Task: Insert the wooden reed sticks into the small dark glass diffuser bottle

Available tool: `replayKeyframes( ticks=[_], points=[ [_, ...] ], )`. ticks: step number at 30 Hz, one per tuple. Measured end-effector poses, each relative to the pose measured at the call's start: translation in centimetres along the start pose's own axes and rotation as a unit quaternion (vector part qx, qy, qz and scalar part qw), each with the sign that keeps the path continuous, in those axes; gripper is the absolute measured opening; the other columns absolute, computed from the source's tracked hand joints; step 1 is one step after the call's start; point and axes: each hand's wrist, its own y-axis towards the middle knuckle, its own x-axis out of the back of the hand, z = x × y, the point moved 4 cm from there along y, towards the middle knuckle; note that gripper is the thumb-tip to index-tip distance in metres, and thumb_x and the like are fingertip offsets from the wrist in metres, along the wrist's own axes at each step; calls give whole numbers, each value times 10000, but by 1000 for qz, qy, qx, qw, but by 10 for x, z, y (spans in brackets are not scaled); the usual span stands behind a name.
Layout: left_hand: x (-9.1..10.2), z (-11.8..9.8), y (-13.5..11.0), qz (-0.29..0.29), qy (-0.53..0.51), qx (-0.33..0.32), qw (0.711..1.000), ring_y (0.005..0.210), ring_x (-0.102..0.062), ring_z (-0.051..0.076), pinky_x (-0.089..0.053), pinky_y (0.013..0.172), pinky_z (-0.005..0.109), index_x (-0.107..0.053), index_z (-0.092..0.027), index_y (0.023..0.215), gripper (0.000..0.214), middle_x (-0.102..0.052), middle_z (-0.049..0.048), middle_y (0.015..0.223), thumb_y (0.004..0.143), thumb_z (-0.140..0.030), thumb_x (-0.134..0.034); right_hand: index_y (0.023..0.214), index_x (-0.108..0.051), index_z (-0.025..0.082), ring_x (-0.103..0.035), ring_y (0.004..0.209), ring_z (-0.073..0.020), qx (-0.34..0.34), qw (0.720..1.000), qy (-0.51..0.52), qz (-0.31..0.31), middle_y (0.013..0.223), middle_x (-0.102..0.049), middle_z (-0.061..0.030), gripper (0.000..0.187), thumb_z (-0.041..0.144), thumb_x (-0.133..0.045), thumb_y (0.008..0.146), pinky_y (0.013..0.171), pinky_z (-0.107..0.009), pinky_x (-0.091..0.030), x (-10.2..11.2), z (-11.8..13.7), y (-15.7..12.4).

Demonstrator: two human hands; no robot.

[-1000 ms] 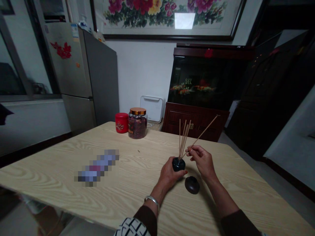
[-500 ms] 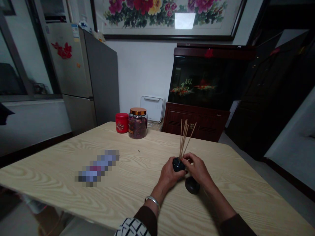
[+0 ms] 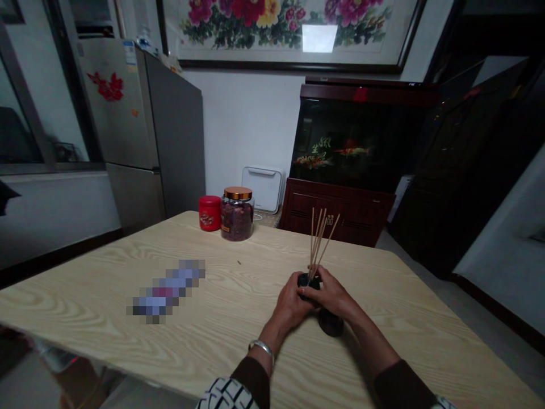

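Note:
A small dark bottle [image 3: 305,280] stands on the wooden table [image 3: 213,329], with several thin wooden sticks [image 3: 318,237] rising from its neck. My left hand [image 3: 289,304] is wrapped round the bottle's left side. My right hand [image 3: 334,295] is closed against the bottle's right side and neck, at the foot of the sticks. A dark round lid [image 3: 330,324] lies on the table just below my right hand, partly hidden by it.
A glass jar with a copper lid [image 3: 237,214] and a red tin [image 3: 210,212] stand at the table's far edge. A blurred oblong thing [image 3: 166,289] lies at the left. Behind are a fridge [image 3: 140,125], a fish tank [image 3: 361,142] and a white appliance [image 3: 263,187].
My right hand brought a slanting stick down into the bottle with the others, then closed against the bottle's neck. My left hand kept its hold.

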Motion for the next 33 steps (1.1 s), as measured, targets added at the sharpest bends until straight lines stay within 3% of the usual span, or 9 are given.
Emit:
replayKeyframes(
  ticks=[3, 5, 11, 17, 20, 24, 26, 30, 33],
  points=[
    [-2, 7, 1, -8, 0, -22, 1000, 1130, -559, 280, -448, 986, 393, -343, -147, 1407, 1034, -561, 127, 1273, 518, -259, -859, 1008, -631, 196, -613, 849, -197, -11, 999, -3, 42, 913, -684, -25, 389, 413, -737, 704, 788, -314, -472, -6, -4, -2],
    [-1, 7, 0, -15, 10, -33, 999, 1265, -460, 313, -369, 1087, 429, -253, -119, 1466, 1101, -465, 171, 1374, 533, -236, -826, 976, -640, 193, -616, 814, -190, -19, 999, -3, 45, 897, -695, -25, 374, 432, -735, 705, 740, -296, -468, -6, -8, 0],
    [6, -4, -5, -31, 9, -13, 999, 1403, -305, 300, -250, 1167, 421, -159, -106, 1515, 977, -335, 194, 1488, 654, -130, -621, 948, -663, 194, -636, 793, -210, -30, 998, -55, -25, 852, -706, -37, 388, 456, -741, 673, 713, -300, -458, 7, -26, 30],
    [4, 3, -3, -39, 11, -2, 999, 1362, -366, 274, -291, 1133, 401, -266, -142, 1471, 847, -392, 175, 1459, 689, -121, -589, 906, -681, 205, -643, 773, -221, -56, 992, -77, -88, 795, -702, -32, 376, 465, -752, 643, 717, -321, -460, 17, -49, 72],
    [5, 4, -2, -46, 9, -4, 999, 1300, -430, 263, -354, 1070, 387, -316, -153, 1446, 789, -449, 167, 1410, 706, -127, -588, 962, -675, 190, -642, 817, -234, -39, 992, -80, -93, 851, -696, -59, 434, 500, -734, 663, 751, -338, -464, 18, -50, 78],
    [7, 3, -4, -51, 1, -7, 999, 1128, -542, 216, -426, 936, 333, -372, -168, 1413, 717, -545, 131, 1279, 726, -103, -564, 1133, -628, 177, -626, 864, -233, -46, 984, -56, -162, 997, -645, -90, 577, 545, -692, 693, 764, -346, -474, 25, -47, 47],
    [7, 1, -8, -45, -11, -4, 999, 921, -582, 171, -441, 833, 295, -389, -174, 1404, 672, -614, 68, 1048, 754, -102, -545, 1178, -603, 187, -590, 738, -195, -54, 982, -40, -174, 855, -606, -30, 546, 534, -630, 758, 687, -324, -457, 28, -43, 18],
    [7, -20, -18, 8, -88, 6, 996, 584, -440, 106, -362, 623, 233, -313, -174, 1471, 728, -459, -76, 628, 788, -138, -562, 1342, -490, 178, -348, 479, -114, -54, 989, 111, -83, 539, -343, 106, 561, 382, -572, 827, 493, -236, -289, 36, -10, -37],
    [14, -65, -26, 106, -200, 2, 974, 500, -334, 75, -270, 545, 213, -139, -201, 1542, 927, -398, -115, 571, 755, -156, -627, 1508, -268, 255, -223, 447, -83, -39, 962, 270, -24, 544, -303, 124, 771, 296, -589, 808, 447, -202, -170, 57, 42, -57]
  ],
)
